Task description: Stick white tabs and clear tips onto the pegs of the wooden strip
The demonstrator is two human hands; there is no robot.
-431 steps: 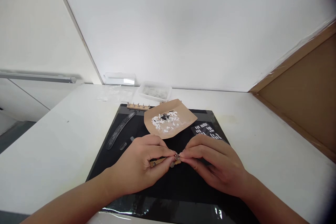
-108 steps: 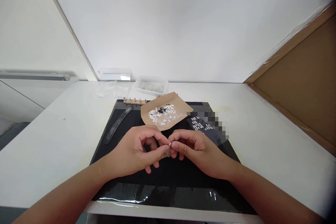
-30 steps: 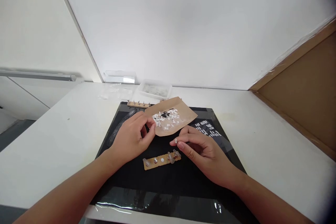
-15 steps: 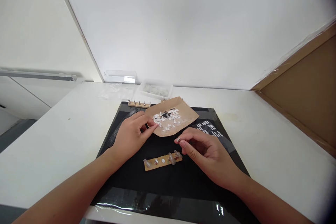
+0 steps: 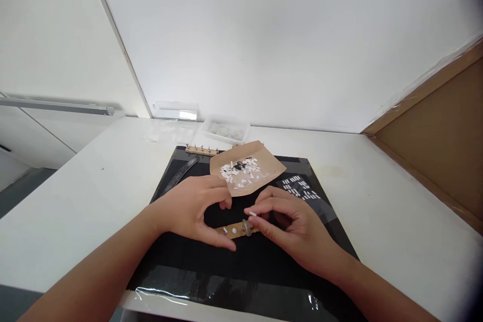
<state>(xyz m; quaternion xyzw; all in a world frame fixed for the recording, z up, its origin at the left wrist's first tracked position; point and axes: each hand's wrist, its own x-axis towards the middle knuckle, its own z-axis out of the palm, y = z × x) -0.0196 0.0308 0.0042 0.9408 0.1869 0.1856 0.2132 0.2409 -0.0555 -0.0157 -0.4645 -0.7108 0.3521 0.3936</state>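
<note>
A narrow tan wooden strip (image 5: 237, 229) lies just below the middle of the frame on a black glossy mat (image 5: 211, 271). It is short and flat, running slightly uphill to the right, with small round studs along its top face: a metal one near its left end, a white dot beside it, and a clear rounded piece standing on it toward the right end. Its left tip is hidden behind a thumb.

The left hand (image 5: 188, 209) arches over that left end, thumb stretched along the near edge and touching the strip, fingers curled above it. The right hand (image 5: 292, 226) sits at the strip's right end and pinches a tiny white chip (image 5: 252, 214) between thumb and forefinger, just above the clear piece; its other fingers fold under.

Above the hands, in the centre of the frame, a brown paper envelope (image 5: 269, 168) lies open on the mat with a scatter of small white chips (image 5: 241, 171) and a dark bit on it. A second wooden strip with metal pins (image 5: 201, 150) rests at the mat's far edge, and a long dark file (image 5: 181, 173) lies at upper left of the mat. The mat sits on a white table (image 5: 75, 201).
</note>
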